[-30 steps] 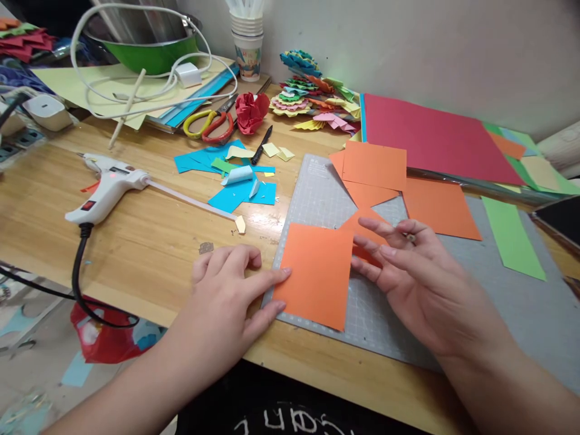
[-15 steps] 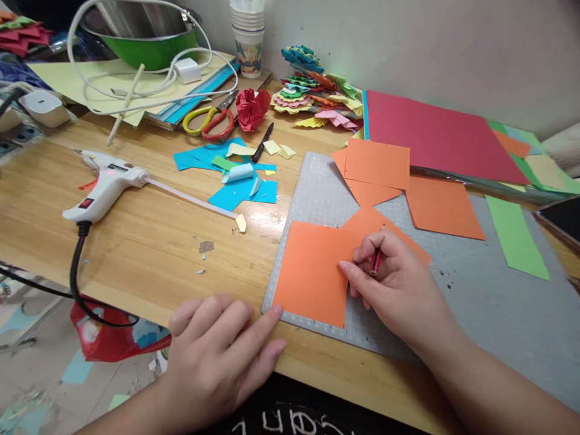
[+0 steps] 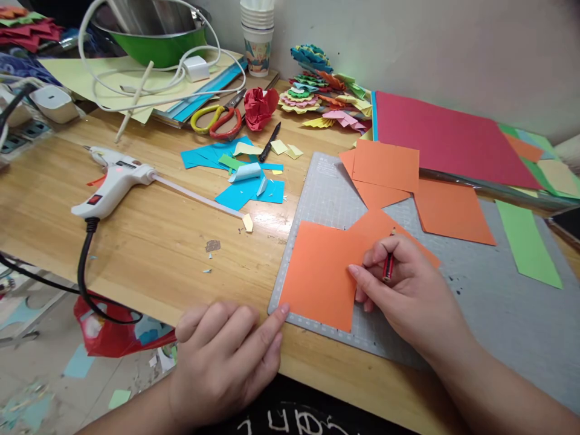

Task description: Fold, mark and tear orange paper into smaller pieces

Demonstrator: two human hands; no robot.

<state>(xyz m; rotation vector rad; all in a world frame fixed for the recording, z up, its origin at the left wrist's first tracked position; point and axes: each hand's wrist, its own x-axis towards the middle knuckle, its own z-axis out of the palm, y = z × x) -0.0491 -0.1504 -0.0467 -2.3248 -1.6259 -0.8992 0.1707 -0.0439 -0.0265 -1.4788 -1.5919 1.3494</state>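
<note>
My left hand (image 3: 231,350) has its index finger stretched out, the tip at the lower left corner of a square orange paper (image 3: 319,278). Its other fingers are loosely bent, with nothing in them. A short red-and-black pencil (image 3: 388,267) is tucked in the closed fingers of my right hand (image 3: 403,290). The thumb tip of that hand touches the right edge of the orange paper. This square lies flat on a grey cutting mat (image 3: 326,187), overlapping a second orange sheet (image 3: 374,226) turned at an angle, which my right hand partly covers.
More orange sheets (image 3: 387,163) and a green strip (image 3: 528,241) lie on the mat. At left rest a corded white glue gun (image 3: 120,178), blue paper scraps (image 3: 233,193), scissors (image 3: 224,124) and a black pen (image 3: 270,142). Folded paper pieces (image 3: 312,90) stand by the wall.
The whole view has shifted slightly, so things appear a little further right. My left thumb now sits closer to the index finger. The pencil and the papers keep their places.
</note>
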